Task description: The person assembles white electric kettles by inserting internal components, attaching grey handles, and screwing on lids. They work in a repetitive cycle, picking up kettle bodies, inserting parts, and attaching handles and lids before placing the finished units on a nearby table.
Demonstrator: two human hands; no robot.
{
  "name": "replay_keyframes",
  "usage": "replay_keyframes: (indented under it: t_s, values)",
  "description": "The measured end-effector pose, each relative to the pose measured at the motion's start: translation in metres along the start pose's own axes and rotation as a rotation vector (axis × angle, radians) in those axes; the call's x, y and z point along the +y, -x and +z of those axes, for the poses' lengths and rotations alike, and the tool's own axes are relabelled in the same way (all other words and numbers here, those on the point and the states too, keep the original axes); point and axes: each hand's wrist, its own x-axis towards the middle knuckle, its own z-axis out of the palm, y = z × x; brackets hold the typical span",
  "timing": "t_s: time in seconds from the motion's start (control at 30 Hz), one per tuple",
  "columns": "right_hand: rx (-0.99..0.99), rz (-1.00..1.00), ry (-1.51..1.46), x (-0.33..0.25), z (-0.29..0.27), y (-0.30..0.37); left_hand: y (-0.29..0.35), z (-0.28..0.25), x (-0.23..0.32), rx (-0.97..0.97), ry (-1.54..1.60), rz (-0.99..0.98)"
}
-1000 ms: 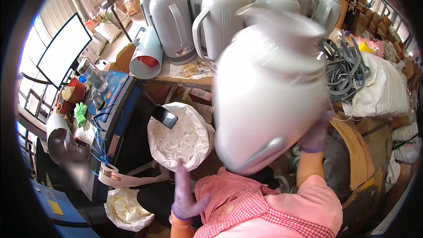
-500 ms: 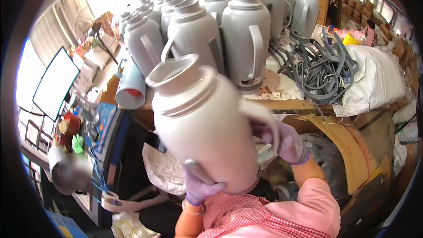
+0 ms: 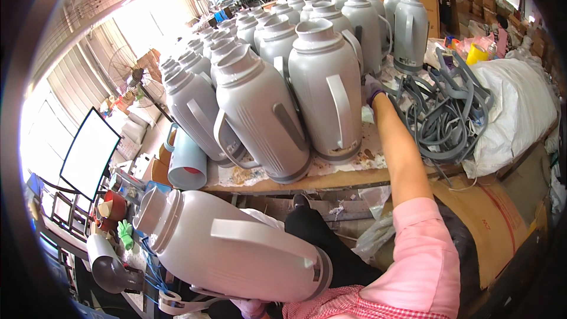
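A grey vacuum flask body (image 3: 236, 254) with a long side handle and an uncapped mouth lies tilted across my lap, its mouth toward the left. From below, my left hand (image 3: 250, 307), gloved in light purple, grips it; most of the fingers are hidden under the body. My right arm stretches forward over the table (image 3: 331, 178). At its end my right hand (image 3: 372, 88), also gloved, is beside a standing flask (image 3: 326, 91) and the heap of curved grey plastic strips (image 3: 437, 109). Its fingers are mostly hidden, so what they touch cannot be made out.
Many more grey flasks stand packed behind. A pale blue cylinder (image 3: 188, 162) lies at the table's left end. A white sack (image 3: 512, 106) rests at the right, above a cardboard box (image 3: 478, 224). A bright screen (image 3: 90, 152) and green glove (image 3: 125, 234) are at left.
The flask body has swung down to the left, from upright to nearly lying. My right hand has left its handle and reached forward to the table. The view has shifted too.
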Motion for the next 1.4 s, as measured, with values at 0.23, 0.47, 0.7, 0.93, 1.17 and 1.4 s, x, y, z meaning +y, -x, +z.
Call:
replay_keyframes:
  t_s: [0.23, 0.47, 0.7, 0.93, 1.17, 1.4]
  values:
    - [0.271, -0.432, -0.029, -0.044, -0.091, -0.050, -0.012, 0.005, -0.004, 0.003, -0.199, 0.143]
    - [-0.173, 0.153, -0.762, -0.151, -0.109, 0.169, 0.010, -0.002, 0.004, -0.057, -0.550, 0.246]
    - [-0.312, -0.727, 0.864, -0.043, 0.014, 0.145, 0.002, 0.013, 0.030, -0.160, -0.710, 0.405]
    - [-0.292, -0.340, 0.170, -0.005, -0.008, 0.037, -0.005, 0.008, 0.025, -0.046, -0.559, 0.276]
    - [-0.200, -0.242, -0.721, -0.166, -0.127, 0.162, -0.008, -0.001, 0.025, -0.019, -0.559, 0.248]
    - [0.198, -0.556, 0.410, -0.235, -0.349, 0.223, -0.018, 0.018, 0.024, -0.067, -0.500, 0.312]
